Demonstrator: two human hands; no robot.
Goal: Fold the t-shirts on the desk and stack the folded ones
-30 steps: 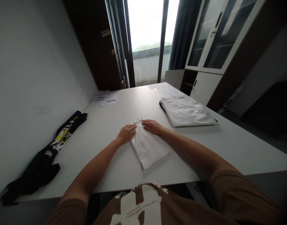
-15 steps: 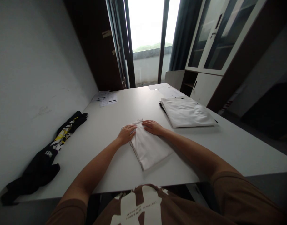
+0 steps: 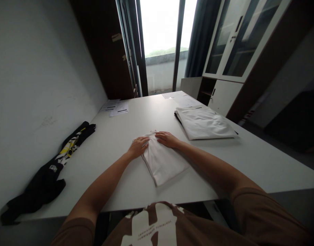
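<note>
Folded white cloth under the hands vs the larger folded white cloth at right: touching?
Apart. The head view plainly shows a strip of white tabletop between the smaller folded cloth and the larger folded cloth.

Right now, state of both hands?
Left hand: open, touching the folded white cloth near its far end.
Right hand: open, resting on the same cloth.

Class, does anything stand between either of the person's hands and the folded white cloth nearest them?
Nothing visible does: the left hand and the right hand both rest directly on the far end of the folded white cloth.
</note>
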